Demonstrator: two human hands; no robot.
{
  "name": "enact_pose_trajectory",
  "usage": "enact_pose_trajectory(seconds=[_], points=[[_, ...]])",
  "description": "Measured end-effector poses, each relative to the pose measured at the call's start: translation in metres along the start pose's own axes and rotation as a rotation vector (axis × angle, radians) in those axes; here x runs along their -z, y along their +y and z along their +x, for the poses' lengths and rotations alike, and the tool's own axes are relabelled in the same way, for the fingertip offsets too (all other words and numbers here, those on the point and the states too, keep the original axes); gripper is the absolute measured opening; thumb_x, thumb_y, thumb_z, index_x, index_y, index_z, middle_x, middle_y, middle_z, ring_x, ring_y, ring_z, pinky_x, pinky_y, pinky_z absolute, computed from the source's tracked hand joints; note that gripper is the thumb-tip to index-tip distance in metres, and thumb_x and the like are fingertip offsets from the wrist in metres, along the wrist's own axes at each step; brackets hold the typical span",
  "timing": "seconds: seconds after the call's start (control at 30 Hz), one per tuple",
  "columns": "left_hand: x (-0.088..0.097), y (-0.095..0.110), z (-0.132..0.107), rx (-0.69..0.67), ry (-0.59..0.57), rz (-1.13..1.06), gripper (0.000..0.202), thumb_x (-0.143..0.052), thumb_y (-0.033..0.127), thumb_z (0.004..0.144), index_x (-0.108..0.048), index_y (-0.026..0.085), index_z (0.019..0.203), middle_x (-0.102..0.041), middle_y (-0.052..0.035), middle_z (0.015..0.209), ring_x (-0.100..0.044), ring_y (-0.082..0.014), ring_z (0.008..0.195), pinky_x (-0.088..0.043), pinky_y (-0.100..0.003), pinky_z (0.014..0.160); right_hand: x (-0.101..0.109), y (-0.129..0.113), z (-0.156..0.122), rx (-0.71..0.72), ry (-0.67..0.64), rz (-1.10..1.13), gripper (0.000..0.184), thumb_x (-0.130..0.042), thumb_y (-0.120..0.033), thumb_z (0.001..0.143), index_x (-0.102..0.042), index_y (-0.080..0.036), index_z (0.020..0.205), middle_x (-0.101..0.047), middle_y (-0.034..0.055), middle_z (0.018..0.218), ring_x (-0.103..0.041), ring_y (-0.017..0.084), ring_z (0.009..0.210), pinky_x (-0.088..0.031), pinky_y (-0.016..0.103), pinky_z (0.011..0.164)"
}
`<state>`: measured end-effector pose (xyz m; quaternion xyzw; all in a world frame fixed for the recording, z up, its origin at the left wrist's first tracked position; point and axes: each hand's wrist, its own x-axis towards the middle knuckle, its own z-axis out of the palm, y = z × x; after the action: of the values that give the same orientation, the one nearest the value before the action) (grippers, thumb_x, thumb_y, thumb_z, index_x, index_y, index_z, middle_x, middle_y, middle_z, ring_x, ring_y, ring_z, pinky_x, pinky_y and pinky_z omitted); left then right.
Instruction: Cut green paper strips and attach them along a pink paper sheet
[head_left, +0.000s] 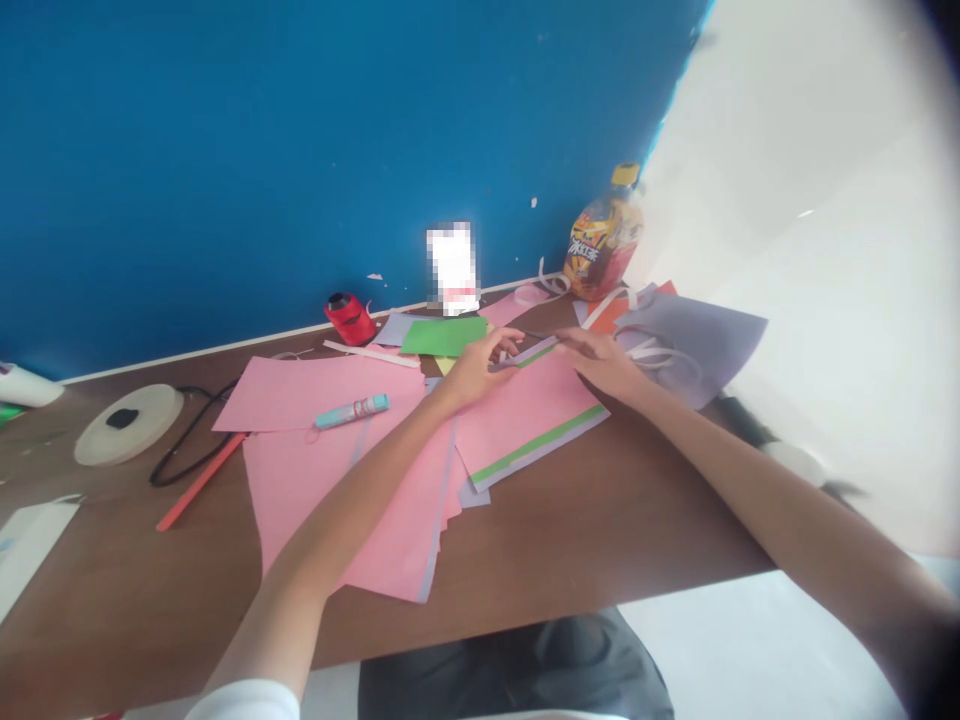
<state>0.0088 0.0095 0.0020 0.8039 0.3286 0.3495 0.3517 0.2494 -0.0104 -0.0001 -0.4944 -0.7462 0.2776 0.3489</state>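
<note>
A pink paper sheet (pixel 536 405) lies slanted on the table, with green and lavender strips along its near and far edges. At the left end of the far edge is my left hand (pixel 484 367), fingers curled and thumb on the strip. My right hand (pixel 598 360) pinches the right end of that edge, fingertips close together. Just beyond my left hand lies a piece of green paper (pixel 446 337). Larger pink sheets (pixel 345 500) are piled to the left, partly under my left forearm, and a light blue glue stick or marker (pixel 352 411) rests on them.
A red thread spool (pixel 350 320) and a drink bottle (pixel 606 240) stand by the blue wall. Lavender paper (pixel 694 340) and curled white strips (pixel 656 352) lie at right. A white disc (pixel 129 425), black cord (pixel 184 455) and red-orange strip (pixel 201 482) are at left.
</note>
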Motion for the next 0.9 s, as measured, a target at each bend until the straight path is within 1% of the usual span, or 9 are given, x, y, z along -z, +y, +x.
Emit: enact_pose_trajectory(seconds=[0.07, 0.13, 0.23, 0.3, 0.4, 0.5, 0.73, 0.83, 0.9], points=[[0.001, -0.003, 0.000, 0.011, -0.007, -0.001, 0.046, -0.068, 0.031, 0.080, -0.055, 0.024, 0.124, -0.065, -0.0043, 0.100, -0.055, -0.0141, 0.084, -0.042, -0.028, 0.079, -0.005, 0.001, -0.001, -0.022, -0.047, 0.071, 0.038, -0.060, -0.055, 0.083, -0.071, -0.021, 0.098, -0.070, 0.0030, 0.085, -0.063, 0.022, 0.079, -0.048, 0.033, 0.069], [0.004, -0.006, 0.000, 0.036, -0.001, 0.003, 0.045, -0.067, 0.035, 0.082, -0.055, 0.024, 0.123, -0.065, -0.0037, 0.099, -0.054, -0.0137, 0.082, -0.041, -0.027, 0.077, -0.006, 0.005, -0.001, -0.031, -0.024, 0.085, 0.034, -0.064, -0.052, 0.080, -0.072, -0.021, 0.090, -0.068, 0.0014, 0.077, -0.060, 0.021, 0.074, -0.046, 0.032, 0.066], [0.008, -0.012, 0.000, 0.077, 0.015, 0.018, 0.034, -0.059, 0.043, 0.087, -0.060, 0.023, 0.115, -0.064, -0.0033, 0.099, -0.054, -0.0136, 0.079, -0.040, -0.027, 0.075, -0.002, 0.012, 0.000, 0.003, 0.094, 0.113, 0.029, -0.062, -0.046, 0.082, -0.072, -0.023, 0.095, -0.070, 0.0009, 0.084, -0.061, 0.021, 0.078, -0.047, 0.033, 0.071], [0.011, -0.016, -0.001, 0.107, 0.002, 0.030, 0.032, -0.055, 0.048, 0.089, -0.063, 0.021, 0.102, -0.063, -0.0023, 0.089, -0.051, -0.0131, 0.073, -0.037, -0.026, 0.069, 0.002, 0.015, 0.001, 0.014, 0.144, 0.129, 0.027, -0.061, -0.044, 0.083, -0.072, -0.024, 0.098, -0.071, 0.0011, 0.090, -0.063, 0.022, 0.082, -0.048, 0.034, 0.075], [0.015, -0.018, 0.000, 0.137, 0.000, 0.046, 0.036, -0.055, 0.052, 0.087, -0.061, 0.018, 0.081, -0.053, 0.0008, 0.070, -0.042, -0.0113, 0.062, -0.030, -0.025, 0.059, 0.008, 0.016, 0.001, -0.008, 0.172, 0.156, 0.025, -0.062, -0.043, 0.082, -0.073, -0.025, 0.096, -0.072, 0.0015, 0.091, -0.064, 0.023, 0.084, -0.049, 0.035, 0.074], [0.017, -0.017, 0.000, 0.123, 0.038, 0.024, 0.038, -0.056, 0.052, 0.086, -0.057, 0.017, 0.072, -0.050, 0.0012, 0.067, -0.039, -0.0108, 0.061, -0.028, -0.025, 0.058, 0.008, 0.015, 0.001, -0.017, 0.168, 0.196, 0.021, -0.065, -0.041, 0.080, -0.073, -0.025, 0.092, -0.071, 0.0013, 0.088, -0.064, 0.022, 0.081, -0.049, 0.034, 0.072], [0.016, -0.015, -0.001, 0.124, 0.142, -0.046, 0.033, -0.051, 0.047, 0.090, -0.064, 0.017, 0.085, -0.062, -0.0020, 0.078, -0.053, -0.0139, 0.072, -0.038, -0.025, 0.068, 0.007, 0.016, 0.001, -0.014, 0.158, 0.205, 0.023, -0.065, -0.043, 0.079, -0.073, -0.026, 0.092, -0.071, 0.0012, 0.087, -0.064, 0.023, 0.082, -0.049, 0.035, 0.071], [0.018, -0.017, 0.000, 0.071, 0.189, 0.053, 0.031, -0.047, 0.043, 0.093, -0.067, 0.020, 0.098, -0.069, -0.0065, 0.100, -0.060, -0.0186, 0.095, -0.042, -0.030, 0.084, 0.007, 0.016, 0.001, -0.054, 0.111, 0.160, 0.028, -0.065, -0.048, 0.078, -0.073, -0.025, 0.092, -0.071, 0.0017, 0.085, -0.062, 0.024, 0.082, -0.049, 0.036, 0.070], [0.018, -0.019, 0.000, 0.000, 0.178, 0.137, 0.031, -0.046, 0.041, 0.094, -0.069, 0.021, 0.097, -0.070, -0.0073, 0.108, -0.058, -0.0209, 0.107, -0.039, -0.034, 0.097, 0.007, 0.015, 0.001, -0.081, 0.097, 0.142, 0.029, -0.067, -0.050, 0.076, -0.072, -0.025, 0.089, -0.069, 0.0018, 0.080, -0.061, 0.025, 0.080, -0.049, 0.035, 0.067]])
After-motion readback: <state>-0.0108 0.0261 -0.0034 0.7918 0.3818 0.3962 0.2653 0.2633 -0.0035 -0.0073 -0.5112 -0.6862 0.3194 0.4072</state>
